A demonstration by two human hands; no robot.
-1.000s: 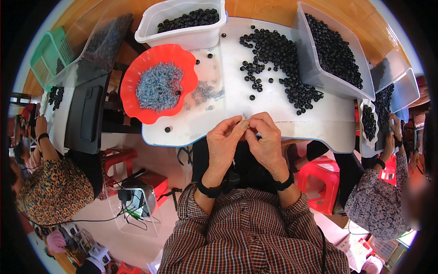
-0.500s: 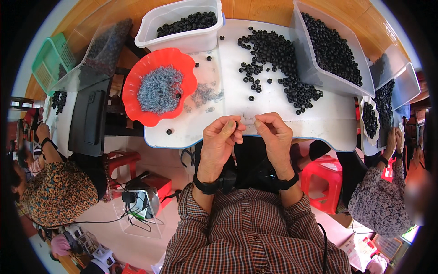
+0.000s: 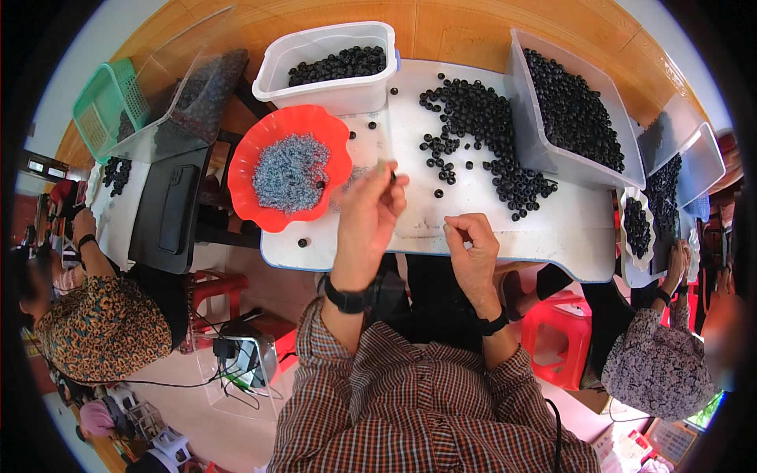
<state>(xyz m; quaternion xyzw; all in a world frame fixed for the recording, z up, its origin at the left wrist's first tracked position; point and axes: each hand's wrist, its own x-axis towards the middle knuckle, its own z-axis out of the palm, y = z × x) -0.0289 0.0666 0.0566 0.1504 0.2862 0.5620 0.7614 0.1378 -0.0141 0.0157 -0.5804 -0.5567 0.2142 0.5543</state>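
Note:
My left hand (image 3: 366,221) is raised over the near part of the white table (image 3: 410,209), its fingers closed on a small black round part (image 3: 393,176). To its right, at the table's front edge, my right hand (image 3: 475,251) has thumb and forefinger pinched together. Whatever may be between those fingertips is too small to make out. A red scalloped bowl (image 3: 243,206) left of my left hand holds many tiny grey-clear pieces, with one black part on top. Beyond my hands lies a loose heap of black round parts (image 3: 481,118), ring-like with holes.
A white tub (image 3: 323,98) of black parts stands behind the bowl. A large translucent bin (image 3: 544,150) of them stands at the right. Single black parts lie near the bowl. One person sits at each side, and red stools (image 3: 556,339) stand below table height.
My left hand has moved forward and left, away from the right hand, with the black part in its fingers. My right hand stays pinched near the table edge. The view has shifted slightly.

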